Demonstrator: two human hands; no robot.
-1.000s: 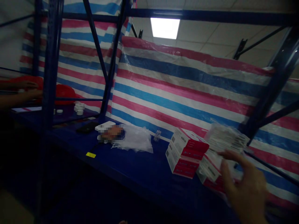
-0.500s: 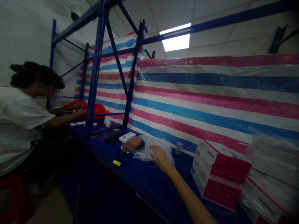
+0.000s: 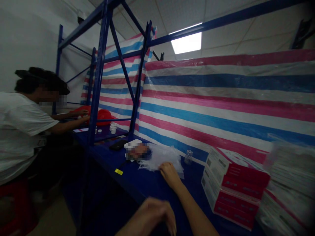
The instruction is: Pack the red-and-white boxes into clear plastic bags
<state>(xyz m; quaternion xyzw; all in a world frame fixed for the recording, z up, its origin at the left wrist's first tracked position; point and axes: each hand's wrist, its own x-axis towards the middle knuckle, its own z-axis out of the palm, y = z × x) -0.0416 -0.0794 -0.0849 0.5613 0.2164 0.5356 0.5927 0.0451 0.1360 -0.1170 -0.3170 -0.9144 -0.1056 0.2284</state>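
Observation:
White mesh drawstring bags (image 3: 163, 152) lie in a flat pile on the blue tabletop (image 3: 137, 185). At the front edge of the pile is my right hand (image 3: 169, 175), its fingers bent and closed on the thin white mesh. My left hand (image 3: 155, 211) hangs in the air near the bottom of the view, close to the camera. It is blurred, with its fingers curled downward. Its fingertips are partly hidden, and no object shows in it. Behind the bags, to the right, stands a small clear jar (image 3: 188, 157).
Pink-and-white boxes (image 3: 240, 193) are stacked at right, beside plastic-wrapped packs (image 3: 290, 173). A black phone (image 3: 118, 145), white case (image 3: 133, 143) and yellow label (image 3: 118, 171) lie left. A blue rack post (image 3: 98, 75) separates a seated co-worker (image 3: 24, 121), near white jars (image 3: 113, 127).
My left hand has come into view from below. My right hand has drawn back from on top of the mesh bags to their front edge, and its fingers have closed.

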